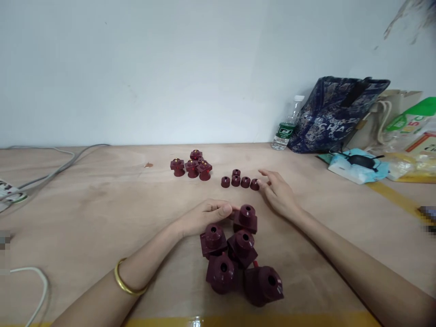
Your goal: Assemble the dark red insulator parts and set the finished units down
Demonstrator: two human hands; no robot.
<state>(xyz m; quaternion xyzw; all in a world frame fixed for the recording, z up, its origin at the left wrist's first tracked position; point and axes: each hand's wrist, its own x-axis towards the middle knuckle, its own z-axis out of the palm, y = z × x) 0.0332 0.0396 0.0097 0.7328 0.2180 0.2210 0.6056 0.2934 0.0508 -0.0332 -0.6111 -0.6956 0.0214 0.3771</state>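
My left hand (206,217) lies on the table with its fingers stretched out. Its fingertips reach the side of the farthest large maroon piece (245,218), a square base with a domed, holed top; I cannot make out whether they press on it. Several like it, such as a maroon piece (223,274), are grouped close to me. My right hand (278,193) rests with fingers apart, its thumb at the rightmost small maroon cap (255,184). That cap ends a short row of small caps (235,180), each with a top hole. Neither hand grips anything.
Farther back stands a cluster of maroon pieces with brass-coloured tops (192,168). At right are a water bottle (286,127), a dark patterned bag (335,116) and a tissue pack (356,168). Grey cables (61,170) lie at left. A wall closes off the back.
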